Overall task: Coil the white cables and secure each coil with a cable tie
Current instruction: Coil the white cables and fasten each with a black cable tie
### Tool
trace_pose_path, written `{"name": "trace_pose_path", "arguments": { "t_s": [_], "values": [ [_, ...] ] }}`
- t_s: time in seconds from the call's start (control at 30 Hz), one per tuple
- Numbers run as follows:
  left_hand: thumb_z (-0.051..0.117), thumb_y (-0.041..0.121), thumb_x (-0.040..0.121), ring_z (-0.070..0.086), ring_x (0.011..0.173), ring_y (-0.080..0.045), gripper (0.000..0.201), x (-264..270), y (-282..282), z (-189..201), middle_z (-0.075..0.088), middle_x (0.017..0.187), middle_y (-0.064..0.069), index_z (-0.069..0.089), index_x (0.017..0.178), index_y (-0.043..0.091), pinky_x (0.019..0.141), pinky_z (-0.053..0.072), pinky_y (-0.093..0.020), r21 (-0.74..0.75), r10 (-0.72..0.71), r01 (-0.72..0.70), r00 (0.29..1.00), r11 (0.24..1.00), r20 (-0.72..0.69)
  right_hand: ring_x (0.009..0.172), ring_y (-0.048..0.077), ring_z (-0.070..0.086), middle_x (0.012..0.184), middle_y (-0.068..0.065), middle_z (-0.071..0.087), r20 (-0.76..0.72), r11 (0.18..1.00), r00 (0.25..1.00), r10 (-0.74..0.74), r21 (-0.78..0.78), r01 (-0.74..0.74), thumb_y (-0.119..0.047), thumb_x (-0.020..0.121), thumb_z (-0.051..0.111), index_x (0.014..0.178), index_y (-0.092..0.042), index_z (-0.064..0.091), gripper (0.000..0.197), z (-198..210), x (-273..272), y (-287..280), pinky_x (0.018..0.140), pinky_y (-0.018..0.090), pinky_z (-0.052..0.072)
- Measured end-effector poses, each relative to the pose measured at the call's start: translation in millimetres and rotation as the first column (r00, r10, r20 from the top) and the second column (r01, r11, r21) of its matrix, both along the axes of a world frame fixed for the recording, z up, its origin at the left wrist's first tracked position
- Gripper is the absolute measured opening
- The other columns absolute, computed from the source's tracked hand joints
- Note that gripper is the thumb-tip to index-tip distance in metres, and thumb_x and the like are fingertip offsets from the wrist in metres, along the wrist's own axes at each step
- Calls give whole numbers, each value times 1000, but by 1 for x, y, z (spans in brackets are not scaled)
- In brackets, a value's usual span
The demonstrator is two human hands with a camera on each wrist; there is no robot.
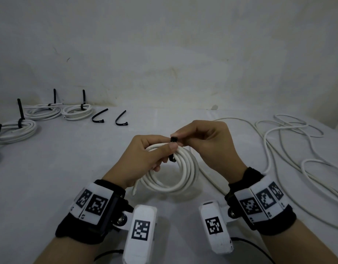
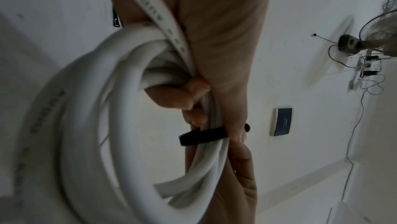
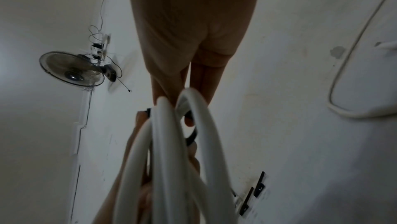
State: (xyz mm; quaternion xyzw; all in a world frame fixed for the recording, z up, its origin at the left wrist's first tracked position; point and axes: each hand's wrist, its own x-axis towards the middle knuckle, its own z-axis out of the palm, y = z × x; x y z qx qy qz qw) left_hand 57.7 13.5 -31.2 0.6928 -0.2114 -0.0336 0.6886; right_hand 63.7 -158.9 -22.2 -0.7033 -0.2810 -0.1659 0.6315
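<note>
Four tied coils (image 1: 43, 111) are being counted at the far left of the table (image 1: 69, 159), each with a black tie tail sticking up; a fifth may be cut off at the left edge, cannot tell. Two spare ties (image 1: 99, 117) are lying just right of those coils. Loose white cable (image 1: 290, 149) is lying uncoiled to the right of the held coil, so at least one more coil is judged left to do after this one.

The current coil (image 1: 170, 168) is being held above the table, centre of the head view. It is being gripped by the left hand (image 1: 143, 159), fingers curled through the ring and thumb pressed over the top strands. A black cable tie (image 1: 173, 149) is being wrapped around the bundle just right of that thumb. Its upper end is being pinched by the right hand (image 1: 206, 143) directly above the coil. In the left wrist view the tie (image 2: 201, 136) is being seen crossing the strands below the curled fingers (image 2: 171, 97). Whether the tail is already threaded through the head cannot be told. The tie is judged not yet cinched.
</note>
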Motion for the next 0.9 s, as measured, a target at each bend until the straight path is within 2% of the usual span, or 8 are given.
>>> {"name": "trace_pose_path", "arguments": {
  "t_s": [0.13,0.27,0.37,0.47,0.57,0.67,0.77,0.9],
  "values": [
    [66,36,66,44,45,-7,16,1,0,0,60,54,3,77,72,26,43,39,-18,6,50,-50,999,999,10,77,19,72,77,4,74,36,995,999,-24,-92,27,19,79,60,86,-4,73,27,2,2,-3,74,29,57],
    [67,33,67,48,44,-7,26,1,-3,1,62,55,2,68,81,12,42,40,-19,7,86,-86,996,996,33,82,16,71,84,6,73,39,982,998,-51,-182,57,5,81,60,87,-4,71,15,7,-3,-6,77,30,58],
    [68,37,66,48,46,-13,32,0,-3,3,61,55,-1,59,87,14,41,41,-22,6,127,-127,991,992,51,85,15,69,84,1,71,54,979,997,-63,-190,72,-5,81,70,86,-7,67,6,10,-7,-5,72,28,58],
    [65,39,72,42,41,-13,37,-1,0,6,60,56,-4,54,99,15,41,39,-23,21,122,-124,990,992,73,82,13,64,84,0,64,168,964,978,-127,-210,161,-9,81,74,84,-16,66,11,11,-7,-4,65,23,56],
    [64,38,75,41,39,-12,38,-2,0,9,60,56,-4,51,104,17,41,39,-23,47,82,-87,991,995,102,79,11,61,86,1,60,192,961,973,-127,-218,168,-10,81,74,87,-21,67,14,11,-6,-4,63,19,53],
    [64,37,75,39,38,-13,34,-2,1,8,58,55,-4,53,103,22,40,37,-22,77,60,-70,991,995,122,77,9,61,83,-2,60,180,956,977,-113,-249,156,-9,81,73,85,-18,70,11,11,-7,-3,62,16,49],
    [62,36,78,39,37,-12,27,-4,-1,7,57,54,-1,55,102,27,42,40,-24,80,43,-55,990,995,137,74,8,61,78,-4,61,240,953,958,-156,-217,210,-5,81,71,79,-10,69,6,11,-9,3,62,15,51],
    [57,34,81,36,36,-11,24,-7,-4,9,54,52,2,54,102,23,42,41,-26,59,13,-22,990,998,139,71,12,60,75,1,61,303,956,931,-205,-142,256,0,80,69,74,-3,65,8,10,-11,7,63,20,54]
  ]
}}
